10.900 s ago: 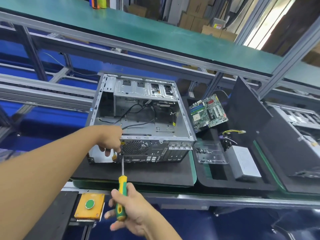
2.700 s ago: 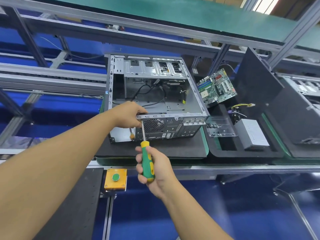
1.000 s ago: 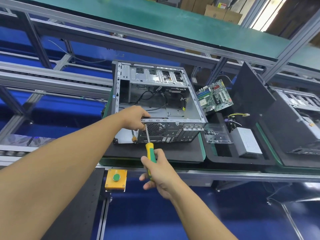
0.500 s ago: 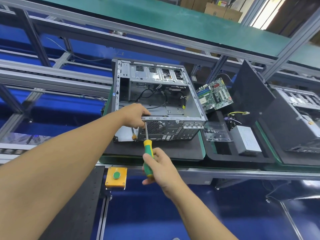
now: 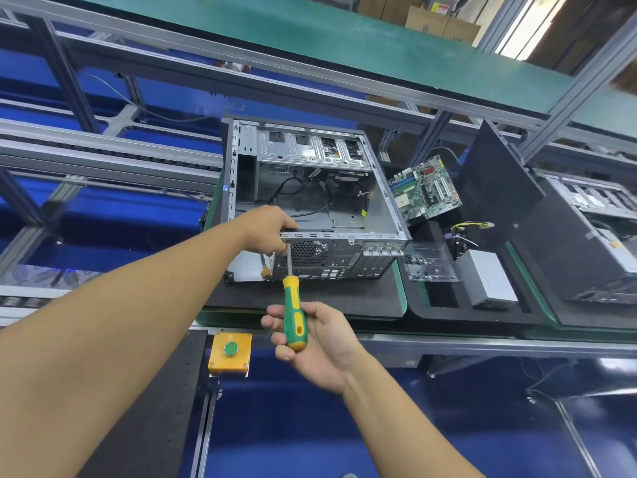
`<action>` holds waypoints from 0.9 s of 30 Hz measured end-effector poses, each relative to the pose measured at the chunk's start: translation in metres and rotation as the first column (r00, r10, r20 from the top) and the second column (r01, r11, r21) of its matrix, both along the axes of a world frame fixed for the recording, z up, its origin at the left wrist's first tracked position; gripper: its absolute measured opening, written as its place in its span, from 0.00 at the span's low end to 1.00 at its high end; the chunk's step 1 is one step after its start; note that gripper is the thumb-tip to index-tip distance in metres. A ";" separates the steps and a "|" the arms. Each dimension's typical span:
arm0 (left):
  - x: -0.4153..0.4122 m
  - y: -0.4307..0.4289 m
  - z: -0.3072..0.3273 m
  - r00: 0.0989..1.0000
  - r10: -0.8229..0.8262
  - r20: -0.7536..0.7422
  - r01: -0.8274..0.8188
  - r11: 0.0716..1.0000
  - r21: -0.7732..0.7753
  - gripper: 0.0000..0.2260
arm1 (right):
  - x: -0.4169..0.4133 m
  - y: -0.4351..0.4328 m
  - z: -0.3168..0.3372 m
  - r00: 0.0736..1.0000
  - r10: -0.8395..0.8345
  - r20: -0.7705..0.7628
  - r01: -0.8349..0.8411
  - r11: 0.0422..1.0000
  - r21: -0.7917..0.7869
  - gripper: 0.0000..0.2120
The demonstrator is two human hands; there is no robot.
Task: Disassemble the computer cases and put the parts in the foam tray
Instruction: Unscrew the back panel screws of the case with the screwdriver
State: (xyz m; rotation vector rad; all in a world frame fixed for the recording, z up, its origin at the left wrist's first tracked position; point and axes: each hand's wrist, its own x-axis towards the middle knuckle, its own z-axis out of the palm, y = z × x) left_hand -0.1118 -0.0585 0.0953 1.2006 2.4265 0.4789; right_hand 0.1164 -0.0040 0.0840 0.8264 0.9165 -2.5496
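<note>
An open grey computer case (image 5: 344, 250) lies on its side on a black foam mat (image 5: 310, 301), rear panel facing me. My left hand (image 5: 269, 229) grips the top edge of the rear panel beside the fan grille. My right hand (image 5: 310, 336) holds the green and yellow screwdriver (image 5: 292, 312) loosely, fingers partly spread round the handle; its shaft points up at the rear panel just under my left hand. To the right, the black foam tray (image 5: 444, 305) holds a green motherboard (image 5: 424, 188), a grey power supply (image 5: 489, 277) and a clear screw box (image 5: 431, 263).
A second opened case (image 5: 593, 215) with a raised black panel (image 5: 496, 188) stands at the far right. A yellow box with a green button (image 5: 230, 353) sits at the bench's front edge. Aluminium rails and a green shelf (image 5: 344, 39) run behind and above.
My right hand has loosened and shifted its fingers on the screwdriver handle, with the shaft still at the same spot on the rear panel. My left hand keeps its hold on the case edge.
</note>
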 end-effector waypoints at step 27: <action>-0.007 0.001 -0.011 1.000 -0.005 0.010 0.004 1.000 0.015 0.27 | 0.015 -0.028 -0.022 0.901 -0.432 -0.040 0.406 0.872 -0.275 0.19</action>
